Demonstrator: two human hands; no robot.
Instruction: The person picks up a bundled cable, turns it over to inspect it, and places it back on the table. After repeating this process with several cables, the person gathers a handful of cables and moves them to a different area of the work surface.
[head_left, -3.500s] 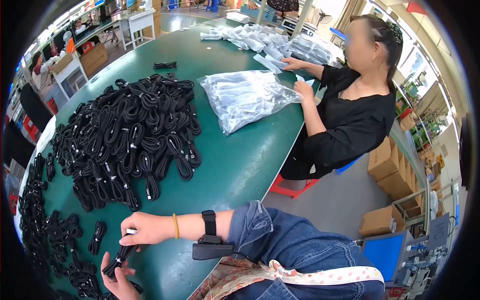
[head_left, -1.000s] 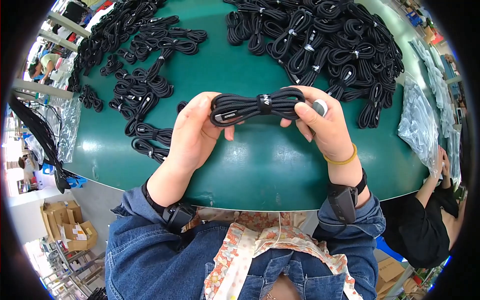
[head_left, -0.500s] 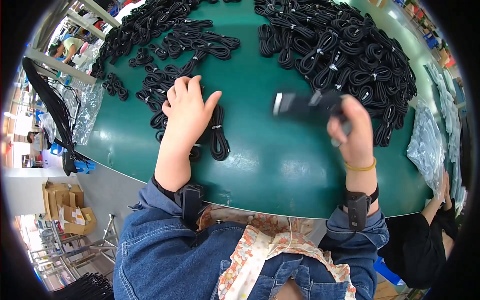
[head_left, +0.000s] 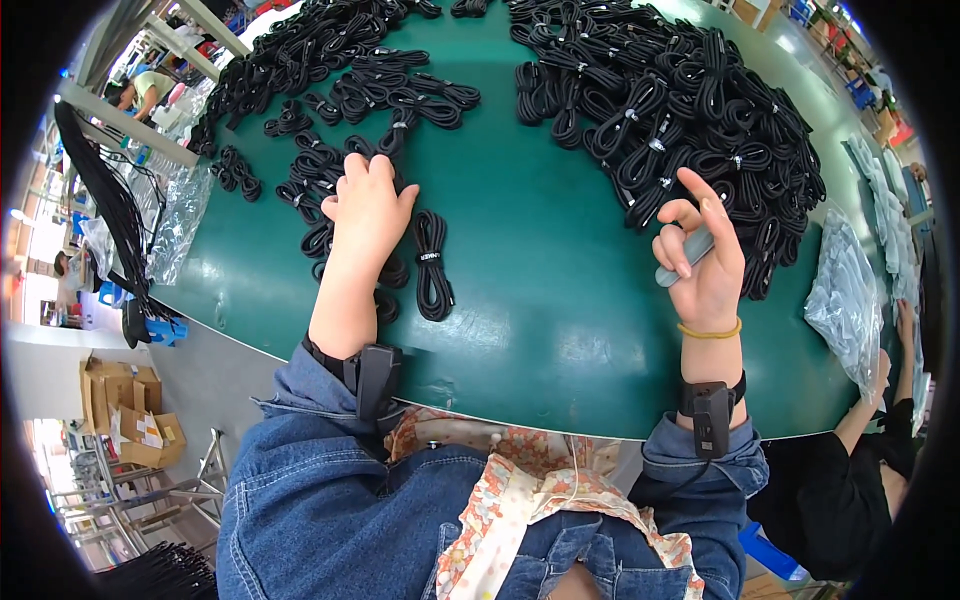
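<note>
My left hand (head_left: 367, 205) rests over the left heap of coiled black cables (head_left: 335, 165). Its thumb sticks out to the side and its fingers reach over the bundles, with no bundle gripped in them. Just right of it, one tied cable bundle (head_left: 432, 265) with a printed band lies apart on the green table. My right hand (head_left: 712, 262) is palm up beside the large right cable pile (head_left: 690, 110). Its lower fingers curl around a flat grey oblong piece (head_left: 684, 260), whose kind I cannot make out. Index finger and thumb are free and apart.
The green tabletop (head_left: 520, 220) separates the two heaps. Clear plastic bags (head_left: 848, 290) lie at the right edge, near another person's arm (head_left: 865, 400). Long black cables (head_left: 105, 200) hang at the left, and cardboard boxes (head_left: 125, 400) stand on the floor.
The black cable bundle that was in my right hand has left it, and a bundle lies differently on the right pile. My left hand has shifted slightly left, its fingers more bent.
</note>
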